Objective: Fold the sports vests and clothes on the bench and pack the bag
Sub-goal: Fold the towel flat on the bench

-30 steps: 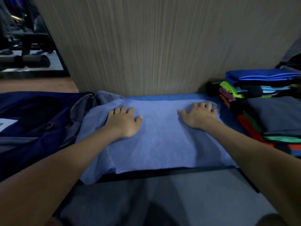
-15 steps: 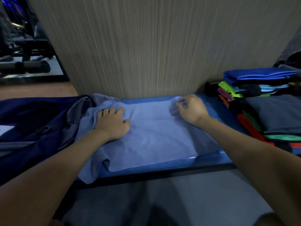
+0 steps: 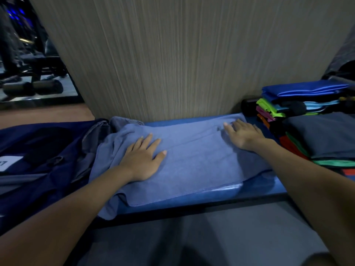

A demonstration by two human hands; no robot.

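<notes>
A light blue cloth (image 3: 192,160) lies spread on the blue bench (image 3: 259,191), folded so its near edge sits back from the bench front. My left hand (image 3: 143,160) lies flat on the cloth's left half with fingers straight. My right hand (image 3: 243,134) rests flat on the cloth's far right corner, fingers extended. A dark navy bag (image 3: 38,150) lies open on the left, touching the cloth's left side. Folded vests and clothes (image 3: 307,120) are stacked at the right end of the bench.
A wood-grain wall panel (image 3: 182,54) rises directly behind the bench. A dark cylindrical object (image 3: 248,106) stands by the wall beside the stack. Grey floor lies in front of the bench. A mirror (image 3: 28,54) at far left shows gym equipment.
The cloth's near edge has been folded back from the bench front. My right hand went from a pinch on the far right corner to lying flat. My left hand shifted slightly.
</notes>
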